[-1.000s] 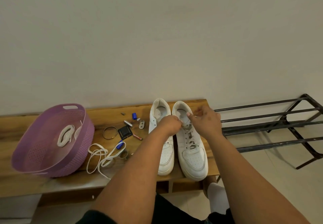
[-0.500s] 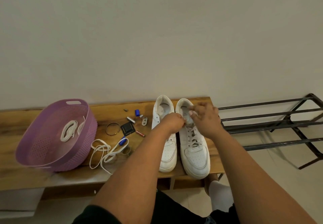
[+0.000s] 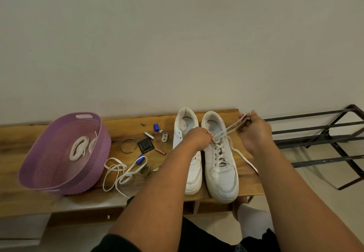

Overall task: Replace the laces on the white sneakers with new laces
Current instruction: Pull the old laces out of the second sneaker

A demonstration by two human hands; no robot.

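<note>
Right hand (image 3: 254, 131) grips old lace (image 3: 234, 128), drawing it out. Left hand (image 3: 199, 138) pinches lace at right sneaker (image 3: 219, 159), steadying it.

A plain pale wall (image 3: 177, 45) rises behind my wooden bench (image 3: 23, 153); a black metal rack (image 3: 319, 139) stands on the tiled floor (image 3: 334, 202) alongside.

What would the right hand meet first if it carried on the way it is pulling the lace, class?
Probably nothing on the bench: the right hand draws the lace up and rightward past the bench edge. Beyond lie the wall and metal rack; depth is unclear.
</note>
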